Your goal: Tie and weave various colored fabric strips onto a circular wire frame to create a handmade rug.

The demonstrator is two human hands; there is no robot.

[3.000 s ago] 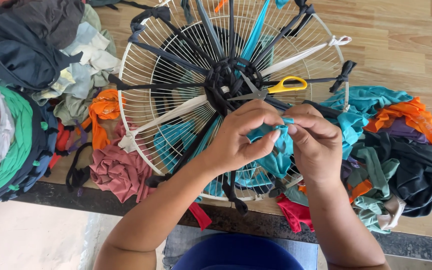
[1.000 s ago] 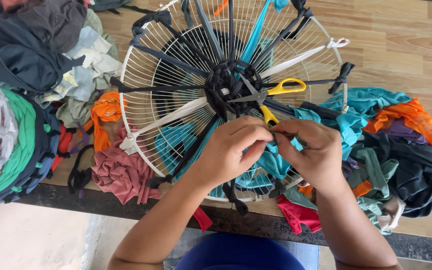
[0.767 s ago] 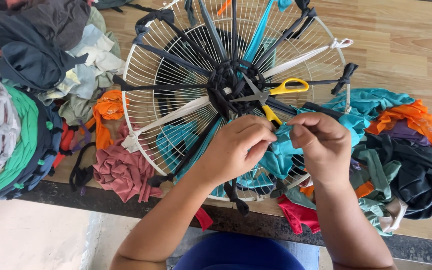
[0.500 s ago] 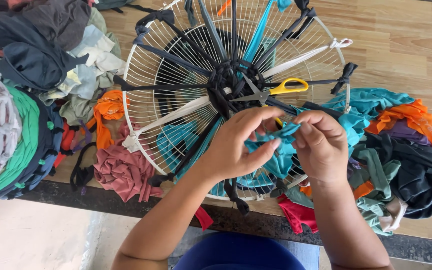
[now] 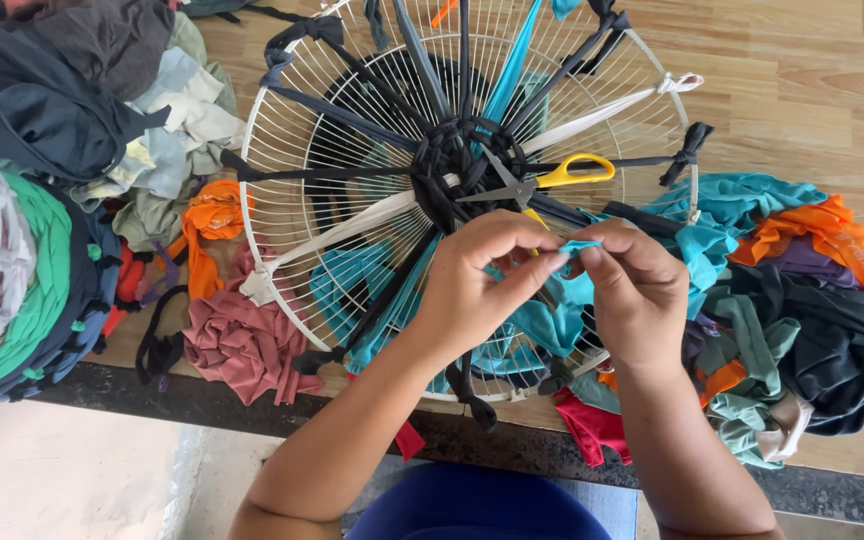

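Note:
A round white wire fan guard (image 5: pixel 287 130) lies flat on a wooden table (image 5: pixel 812 90). Dark, white and teal cloth strips stretch across it like spokes into a dark woven knot (image 5: pixel 457 165) at the centre. My left hand (image 5: pixel 477 285) and my right hand (image 5: pixel 632 290) meet over the guard's lower right part. Both pinch the end of a teal cloth strip (image 5: pixel 552 320) between thumb and fingers. Yellow-handled scissors (image 5: pixel 552 178) rest on the guard just above my hands.
Heaps of cloth scraps flank the guard: teal, orange and dark pieces (image 5: pixel 812 300) at the right, grey and dark ones (image 5: pixel 72 100) at the upper left, a pink bundle (image 5: pixel 247 345) below. A coiled woven rag mat (image 5: pixel 22 290) sits at the far left. The table edge (image 5: pixel 152 395) runs along the bottom.
My hands have stayed over the same spot, working the teal strip; their fingers dipped down together and have come back up, pinching the strip's end between them.

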